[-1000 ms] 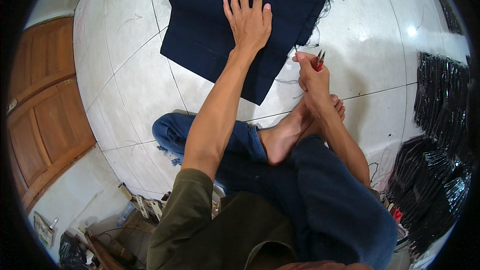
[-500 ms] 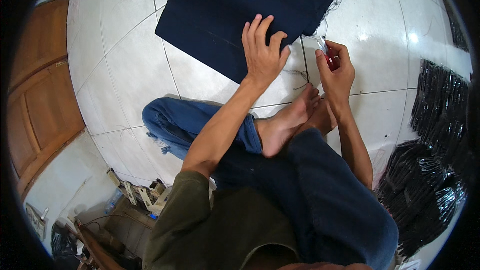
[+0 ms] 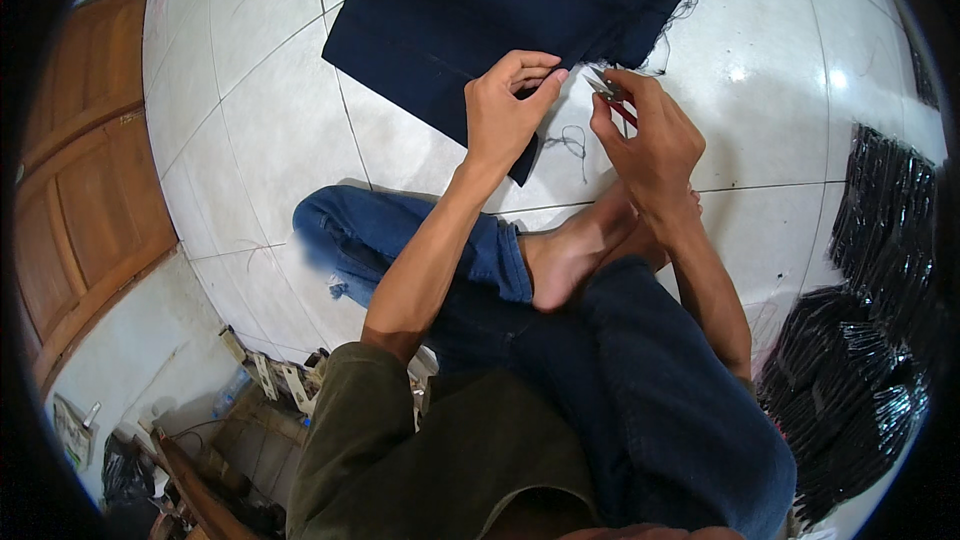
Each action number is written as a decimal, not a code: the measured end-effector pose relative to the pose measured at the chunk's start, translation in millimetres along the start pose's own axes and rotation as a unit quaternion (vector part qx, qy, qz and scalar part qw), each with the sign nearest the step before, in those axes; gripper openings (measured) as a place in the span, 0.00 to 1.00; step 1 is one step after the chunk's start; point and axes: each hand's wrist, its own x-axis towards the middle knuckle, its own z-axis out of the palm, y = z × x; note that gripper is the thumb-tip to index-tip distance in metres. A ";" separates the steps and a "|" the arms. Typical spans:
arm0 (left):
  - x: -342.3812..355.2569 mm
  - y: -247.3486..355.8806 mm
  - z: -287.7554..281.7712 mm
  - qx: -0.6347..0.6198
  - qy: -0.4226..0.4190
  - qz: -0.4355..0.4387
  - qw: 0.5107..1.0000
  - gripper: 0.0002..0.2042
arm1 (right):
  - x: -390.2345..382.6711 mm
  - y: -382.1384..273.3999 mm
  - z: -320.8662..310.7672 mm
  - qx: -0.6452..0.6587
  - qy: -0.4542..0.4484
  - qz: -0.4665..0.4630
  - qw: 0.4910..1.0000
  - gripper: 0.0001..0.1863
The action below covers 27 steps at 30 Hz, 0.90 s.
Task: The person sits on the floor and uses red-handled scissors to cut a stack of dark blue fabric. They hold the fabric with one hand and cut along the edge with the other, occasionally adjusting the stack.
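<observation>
A dark navy piece of cloth lies on the white tiled floor, its right edge frayed with loose threads. My left hand is closed at the lower edge of the cloth, thumb and fingertips pinching it. In my right hand is a pair of small thread snips with red handles. Their metal tips point up and left, close to the cloth's edge and my left fingertips. Below, between my hands, a tangle of dark thread rests on a tile.
My crossed legs in blue jeans and my bare foot are just below the hands. Bundles of shiny black plastic strips lie at the right. A brown wooden door stands at the left, with clutter at lower left.
My left hand has gone from resting spread on the cloth to pinching its edge. My right hand has brought the snips left and up toward it. The cloth's lower corner has shifted right.
</observation>
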 end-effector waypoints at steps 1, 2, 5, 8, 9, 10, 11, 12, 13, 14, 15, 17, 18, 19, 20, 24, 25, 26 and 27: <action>-1.0 1.8 -1.3 -0.005 0.005 -0.021 1.000 0.10 | 2.3 -1.7 0.1 -0.014 -0.005 -0.019 1.000 0.16; -2.7 4.2 -1.8 -0.011 0.009 -0.042 0.999 0.10 | 3.9 -2.3 1.0 -0.023 -0.009 -0.030 0.999 0.16; -10.4 6.9 -1.4 0.002 0.023 -0.062 0.998 0.09 | 7.2 -2.4 4.5 -0.044 -0.022 -0.054 0.997 0.15; -16.2 10.5 0.5 0.006 0.029 -0.052 0.998 0.08 | 6.6 -1.3 8.2 -0.057 -0.030 -0.060 0.996 0.15; -17.1 11.7 1.3 0.003 0.029 -0.048 0.998 0.07 | 6.0 -0.8 9.5 -0.065 -0.031 -0.061 0.996 0.15; -17.3 12.4 1.9 0.000 0.031 -0.045 0.999 0.07 | 5.6 -0.3 10.2 -0.072 -0.033 -0.062 0.995 0.15; -17.7 13.1 2.1 -0.002 0.034 -0.041 0.999 0.07 | 5.1 -0.1 10.6 -0.071 -0.035 -0.063 0.995 0.15; -18.1 13.5 2.1 -0.004 0.036 -0.037 0.999 0.07 | 4.7 0.1 10.7 -0.071 -0.038 -0.063 0.995 0.15; -18.4 13.8 1.7 -0.001 0.038 -0.037 0.999 0.07 | 4.4 0.3 10.7 -0.070 -0.041 -0.064 0.995 0.15; -18.4 13.7 0.8 0.002 0.038 -0.037 0.999 0.06 | 4.4 0.3 10.8 -0.070 -0.042 -0.063 0.995 0.15; -18.4 13.6 0.2 0.005 0.039 -0.038 0.999 0.06 | 4.5 0.0 10.9 -0.070 -0.043 -0.063 0.995 0.15; -18.8 14.0 -0.2 0.007 0.033 -0.033 0.999 0.06 | 4.3 1.4 12.1 -0.067 -0.038 -0.069 0.995 0.14; -18.8 14.5 -0.2 0.008 0.031 -0.031 0.999 0.06 | 3.6 4.1 14.1 -0.064 -0.031 -0.076 0.995 0.14; -18.6 14.7 -0.1 0.008 0.028 -0.028 0.999 0.06 | 3.4 5.6 15.2 -0.061 -0.025 -0.082 0.994 0.14; -18.9 14.6 -0.3 0.008 0.026 -0.026 0.999 0.06 | 3.7 5.5 15.4 -0.056 -0.023 -0.086 0.994 0.14; -20.3 12.9 -0.3 0.010 0.024 -0.010 1.000 0.06 | 3.7 1.6 12.5 -0.063 -0.048 -0.080 0.994 0.15; -20.6 12.7 -0.6 0.014 0.024 -0.009 1.000 0.05 | 3.2 0.5 11.7 -0.071 -0.061 -0.072 0.993 0.16; -20.7 12.9 -0.6 0.017 0.023 -0.007 1.000 0.05 | 3.2 0.9 12.2 -0.065 -0.051 -0.075 0.994 0.15; -20.8 13.0 -0.4 0.020 0.022 -0.005 1.000 0.05 | 3.3 1.8 13.6 -0.060 -0.040 -0.078 0.994 0.14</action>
